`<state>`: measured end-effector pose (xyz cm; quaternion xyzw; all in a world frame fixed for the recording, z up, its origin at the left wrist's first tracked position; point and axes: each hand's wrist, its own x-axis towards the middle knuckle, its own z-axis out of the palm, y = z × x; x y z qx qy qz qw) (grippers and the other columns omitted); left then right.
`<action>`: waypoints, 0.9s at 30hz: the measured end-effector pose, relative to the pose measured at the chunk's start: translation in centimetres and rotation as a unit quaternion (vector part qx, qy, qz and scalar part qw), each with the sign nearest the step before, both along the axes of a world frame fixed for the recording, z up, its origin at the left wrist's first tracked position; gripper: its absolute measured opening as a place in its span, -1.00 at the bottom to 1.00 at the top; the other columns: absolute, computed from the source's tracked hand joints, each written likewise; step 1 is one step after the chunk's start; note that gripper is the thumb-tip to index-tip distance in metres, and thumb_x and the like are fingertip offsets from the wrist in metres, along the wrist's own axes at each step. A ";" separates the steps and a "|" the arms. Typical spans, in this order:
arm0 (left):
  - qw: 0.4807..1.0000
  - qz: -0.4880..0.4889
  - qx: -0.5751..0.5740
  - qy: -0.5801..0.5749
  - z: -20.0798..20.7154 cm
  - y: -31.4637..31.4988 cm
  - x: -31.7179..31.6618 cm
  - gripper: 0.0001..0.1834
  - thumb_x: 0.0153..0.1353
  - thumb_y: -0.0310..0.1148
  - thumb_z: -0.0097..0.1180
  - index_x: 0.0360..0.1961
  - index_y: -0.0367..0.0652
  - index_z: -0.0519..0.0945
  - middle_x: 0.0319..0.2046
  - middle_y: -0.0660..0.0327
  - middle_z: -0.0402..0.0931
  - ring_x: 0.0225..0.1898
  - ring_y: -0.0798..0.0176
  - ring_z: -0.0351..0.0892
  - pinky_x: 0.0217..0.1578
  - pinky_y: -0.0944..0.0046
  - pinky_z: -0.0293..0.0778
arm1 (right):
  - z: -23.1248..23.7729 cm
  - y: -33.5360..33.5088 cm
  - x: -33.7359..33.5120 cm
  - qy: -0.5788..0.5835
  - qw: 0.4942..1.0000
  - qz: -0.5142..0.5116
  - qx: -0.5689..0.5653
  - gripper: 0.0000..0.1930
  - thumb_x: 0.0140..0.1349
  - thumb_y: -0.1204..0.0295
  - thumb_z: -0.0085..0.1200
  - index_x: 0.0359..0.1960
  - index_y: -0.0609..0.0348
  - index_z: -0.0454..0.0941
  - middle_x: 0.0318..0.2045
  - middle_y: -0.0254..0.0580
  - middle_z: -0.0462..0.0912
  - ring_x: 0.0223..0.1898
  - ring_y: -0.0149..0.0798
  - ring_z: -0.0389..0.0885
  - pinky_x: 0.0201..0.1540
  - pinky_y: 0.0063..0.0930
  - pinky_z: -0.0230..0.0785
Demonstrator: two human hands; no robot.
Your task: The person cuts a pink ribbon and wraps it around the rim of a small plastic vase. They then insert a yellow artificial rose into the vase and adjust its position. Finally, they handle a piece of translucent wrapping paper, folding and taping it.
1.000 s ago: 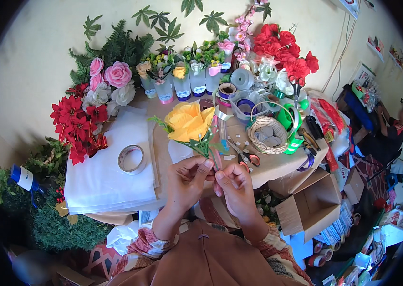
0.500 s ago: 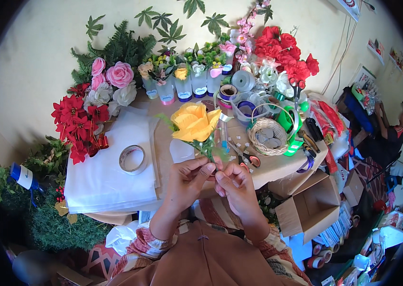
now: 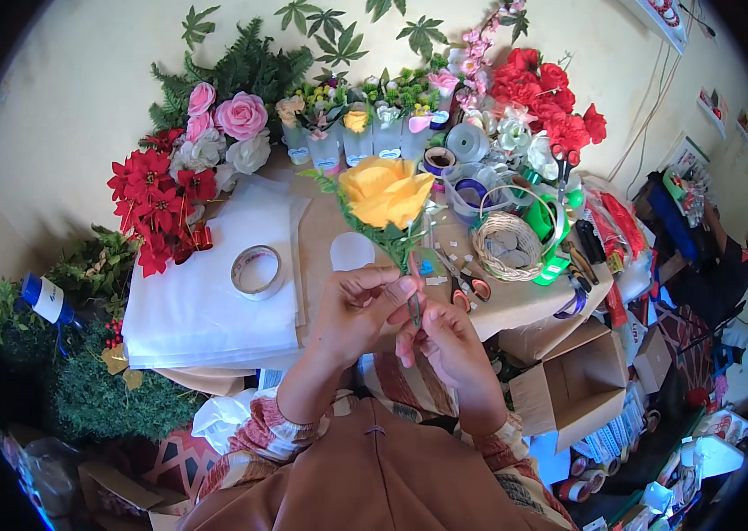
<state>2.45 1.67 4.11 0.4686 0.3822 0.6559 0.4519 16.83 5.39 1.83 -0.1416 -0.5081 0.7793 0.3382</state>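
A yellow artificial rose [image 3: 386, 193] with green leaves and small sprigs stands upright in front of me, above the table's near edge. My left hand [image 3: 360, 305] pinches its stem just below the leaves. My right hand [image 3: 452, 341] is closed at the stem's lower end, fingers curled around it, partly hiding the contact. A thin pinkish strip [image 3: 414, 264] shows along the stem above my left fingertips; what it is I cannot make out. Orange-handled scissors [image 3: 462, 285] lie on the table just beyond my right hand, among small white scraps.
White sheets [image 3: 206, 310] with a tape roll [image 3: 257, 271] on them lie to the left. A wicker basket [image 3: 508, 244], a green tape dispenser [image 3: 546, 221] and pliers [image 3: 579, 263] are at right. Vases of artificial flowers [image 3: 356, 142] line the back. An open cardboard box [image 3: 573, 380] is below right.
The rose has tilted slightly, its bloom turned more toward the right. My right hand has slid a little lower along the stem. The whole view has shifted slightly.
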 end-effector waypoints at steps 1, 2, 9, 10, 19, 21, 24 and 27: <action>1.000 0.000 -0.009 0.007 0.2 -0.2 0.0 -0.81 0.22 -0.43 0.02 -0.37 -0.35 0.60 -0.55 0.25 0.52 -0.56 0.50 0.41 -0.52 0.50 0.32 | 0.1 -0.1 0.1 -0.009 1.000 0.018 0.014 -0.63 0.32 0.17 -0.18 -0.30 0.30 0.44 -0.57 -0.24 0.51 -0.56 -0.44 0.46 -0.48 -0.61 0.32; 1.000 -0.016 -0.009 0.000 0.5 -0.3 0.0 -0.81 0.23 -0.43 0.01 -0.37 -0.36 0.59 -0.55 0.25 0.52 -0.57 0.49 0.42 -0.53 0.50 0.32 | 0.1 0.0 0.2 -0.006 0.999 0.021 0.024 -0.64 0.32 0.19 -0.18 -0.33 0.29 0.45 -0.57 -0.24 0.51 -0.57 -0.44 0.46 -0.49 -0.61 0.32; 0.998 -0.050 -0.031 -0.006 0.9 -0.4 -0.5 -0.83 0.18 -0.47 0.06 -0.36 -0.41 0.59 -0.49 0.15 0.57 -0.49 0.40 0.51 -0.40 0.43 0.44 | -1.2 0.1 -0.3 0.040 0.998 0.004 0.038 -0.69 0.32 0.28 -0.15 -0.44 0.29 0.46 -0.61 -0.24 0.50 -0.60 -0.44 0.45 -0.53 -0.61 0.32; 0.998 -0.053 -0.032 -0.007 0.9 -0.3 -0.5 -0.83 0.18 -0.47 0.06 -0.36 -0.41 0.59 -0.48 0.14 0.58 -0.48 0.39 0.52 -0.39 0.42 0.45 | -1.3 0.1 -0.4 0.047 0.998 0.004 0.039 -0.70 0.32 0.30 -0.15 -0.45 0.29 0.45 -0.62 -0.24 0.50 -0.61 -0.45 0.45 -0.54 -0.62 0.31; 0.999 -0.045 -0.028 -0.011 0.9 -0.7 -0.7 -0.84 0.16 -0.47 0.08 -0.33 -0.37 0.61 -0.45 0.12 0.60 -0.40 0.38 0.55 -0.30 0.41 0.45 | -1.9 -0.6 -1.1 0.053 0.996 -0.041 0.061 -0.70 0.33 0.31 -0.16 -0.46 0.28 0.44 -0.68 -0.35 0.40 -0.65 -0.55 0.32 -0.60 -0.68 0.16; 0.998 -0.055 -0.020 -0.015 0.8 -0.6 -0.9 -0.80 0.18 -0.42 0.08 -0.32 -0.39 0.60 -0.44 0.17 0.59 -0.39 0.45 0.51 -0.27 0.43 0.44 | -1.8 -0.7 -1.2 0.053 0.996 -0.040 0.066 -0.70 0.33 0.31 -0.16 -0.46 0.28 0.44 -0.68 -0.36 0.38 -0.65 -0.56 0.29 -0.61 -0.69 0.13; 0.997 -0.078 -0.014 -0.016 0.4 -0.4 -1.2 -0.79 0.19 -0.40 0.08 -0.32 -0.39 0.60 -0.42 0.20 0.59 -0.37 0.48 0.50 -0.24 0.44 0.43 | -1.8 -0.7 -1.2 0.054 0.996 -0.042 0.065 -0.70 0.33 0.32 -0.16 -0.46 0.28 0.45 -0.67 -0.37 0.38 -0.66 -0.56 0.28 -0.61 -0.68 0.11; 0.997 -0.079 -0.012 -0.015 0.3 -0.3 -1.2 -0.79 0.18 -0.39 0.09 -0.32 -0.37 0.61 -0.42 0.19 0.59 -0.35 0.47 0.51 -0.24 0.43 0.43 | -1.9 -0.7 -1.2 0.078 0.995 -0.032 0.049 -0.71 0.32 0.33 -0.14 -0.46 0.28 0.46 -0.66 -0.37 0.39 -0.66 -0.56 0.27 -0.61 -0.67 0.11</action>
